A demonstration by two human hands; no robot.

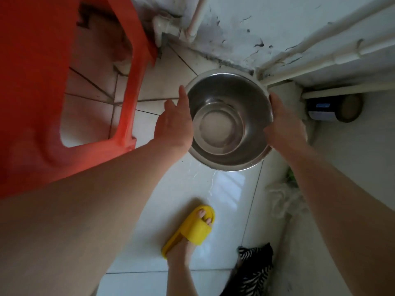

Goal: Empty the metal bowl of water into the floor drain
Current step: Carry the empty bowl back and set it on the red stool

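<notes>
Spilling thinly beside the foot in a yellow rubber slipper (193, 226), water could miss the unseen drain, since left hand (174, 124) and right hand (284, 127) clasp the tilted round steel bowl (228, 120) by its rim above white tiles (230, 210).

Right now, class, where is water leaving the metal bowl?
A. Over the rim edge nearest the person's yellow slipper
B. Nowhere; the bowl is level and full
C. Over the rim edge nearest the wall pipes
A: a thin stream falls from the metal bowl at its near rim, toward the yellow slipper, with both hands gripping the sides.
</notes>
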